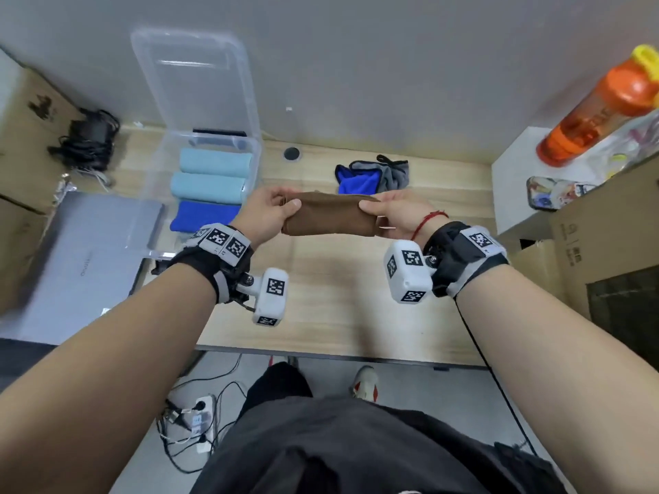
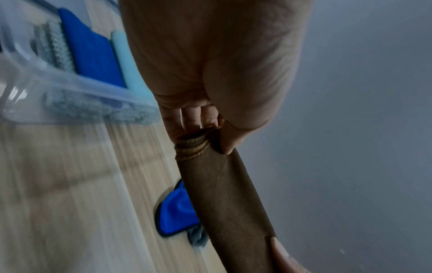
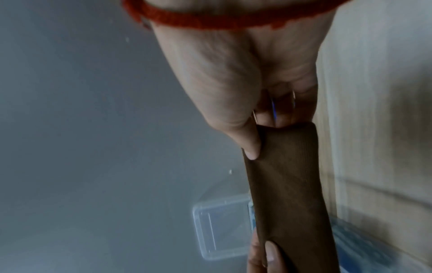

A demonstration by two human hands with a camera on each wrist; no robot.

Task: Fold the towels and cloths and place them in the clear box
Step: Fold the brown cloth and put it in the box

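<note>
Above the wooden desk (image 1: 331,279), the left hand (image 1: 271,208) and right hand (image 1: 396,212) each pinch one end of a folded brown cloth (image 1: 330,215), thumbs on top, beside the clear box (image 1: 255,162).

brown cloth (image 1: 330,215): matt woven fabric, smooth-faced, with ribbed layered edges at its left end.
clear box (image 1: 254,151): glossy see-through plastic, as was its raised lid.
rolled towels (image 1: 210,176): soft pale-blue and deep-blue cloth, matt.
table (image 1: 331,297): pale wood-grain top, smooth and low in sheen.
bottle (image 1: 599,112): shiny orange translucent plastic.
cartons (image 1: 588,244): dull brown cardboard.
</note>
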